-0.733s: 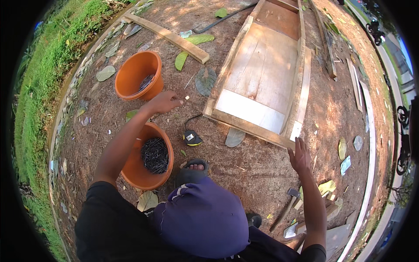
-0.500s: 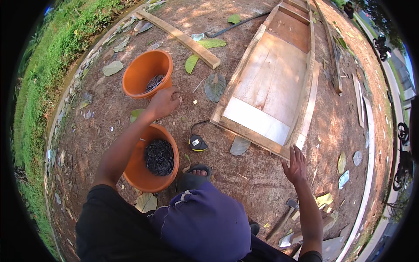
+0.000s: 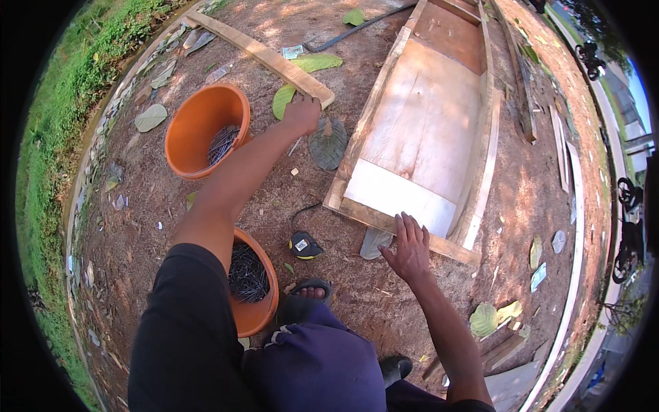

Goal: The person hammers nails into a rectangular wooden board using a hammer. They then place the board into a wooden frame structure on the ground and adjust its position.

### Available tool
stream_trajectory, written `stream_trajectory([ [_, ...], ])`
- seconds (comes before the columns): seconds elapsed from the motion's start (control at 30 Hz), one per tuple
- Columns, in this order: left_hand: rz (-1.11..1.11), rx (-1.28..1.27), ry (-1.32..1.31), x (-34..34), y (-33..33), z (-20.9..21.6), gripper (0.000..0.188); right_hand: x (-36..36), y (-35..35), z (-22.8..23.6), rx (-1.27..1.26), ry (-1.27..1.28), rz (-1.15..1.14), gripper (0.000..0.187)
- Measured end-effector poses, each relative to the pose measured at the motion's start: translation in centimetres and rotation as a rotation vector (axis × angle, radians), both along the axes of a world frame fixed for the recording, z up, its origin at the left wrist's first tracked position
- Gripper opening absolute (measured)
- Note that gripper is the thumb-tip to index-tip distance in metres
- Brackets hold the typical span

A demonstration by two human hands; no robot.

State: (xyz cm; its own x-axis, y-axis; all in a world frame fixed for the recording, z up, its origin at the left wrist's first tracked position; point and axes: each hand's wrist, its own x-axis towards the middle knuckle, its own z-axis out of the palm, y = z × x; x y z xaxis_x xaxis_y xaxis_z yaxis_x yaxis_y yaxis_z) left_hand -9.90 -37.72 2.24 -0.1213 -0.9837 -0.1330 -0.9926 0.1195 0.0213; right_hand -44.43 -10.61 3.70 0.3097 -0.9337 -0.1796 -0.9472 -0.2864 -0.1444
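Orange buckets sit to your left on the bare dirt: the far bucket (image 3: 206,129) holds a few nails, the near bucket (image 3: 252,285), beside your sandalled foot (image 3: 310,291), is heaped with dark nails. Your left hand (image 3: 302,113) is stretched out, fingers curled together at the near end of a loose wooden plank (image 3: 264,55); whether they grip anything, you cannot tell. Your right hand (image 3: 408,248) hovers open with fingers spread, just beside the near edge of the long wooden frame (image 3: 419,130). A tape measure (image 3: 304,244) lies between the hands.
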Motion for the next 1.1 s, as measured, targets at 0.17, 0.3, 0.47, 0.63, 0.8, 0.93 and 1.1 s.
stream_trajectory([
  [0.17, -0.045, -0.097, -0.006, -0.9, -4.0, -2.2, 0.069, -1.1, -0.3, -0.8, 0.008, -0.039, -0.041, 0.084],
  [0.3, -0.105, -0.075, -0.082, -0.2, -6.2, -2.8, 0.082, -2.8, -0.6, -1.4, -0.029, -0.045, -0.027, 0.083],
  [0.47, -0.224, -0.121, -0.221, 0.2, -7.2, -4.1, 0.084, -2.5, -1.5, -1.1, 0.006, -0.035, -0.057, 0.081],
  [0.63, -0.381, -0.199, -0.343, 2.4, -7.1, -4.5, 0.084, -2.1, -2.3, -1.2, -0.044, -0.069, -0.053, 0.085],
  [0.8, -0.51, 0.031, -0.432, 5.7, -3.5, -3.5, 0.083, -2.4, -1.9, -1.5, -0.015, -0.08, -0.061, 0.087],
  [0.93, -0.578, 0.17, -0.51, 9.1, -1.5, -2.3, 0.087, -2.4, -1.5, -1.8, 0.005, -0.062, -0.022, 0.087],
  [1.1, -0.628, 0.223, -0.475, 11.0, 0.3, 0.1, 0.091, -2.8, -1.2, -1.2, -0.03, -0.067, 0.049, 0.086],
])
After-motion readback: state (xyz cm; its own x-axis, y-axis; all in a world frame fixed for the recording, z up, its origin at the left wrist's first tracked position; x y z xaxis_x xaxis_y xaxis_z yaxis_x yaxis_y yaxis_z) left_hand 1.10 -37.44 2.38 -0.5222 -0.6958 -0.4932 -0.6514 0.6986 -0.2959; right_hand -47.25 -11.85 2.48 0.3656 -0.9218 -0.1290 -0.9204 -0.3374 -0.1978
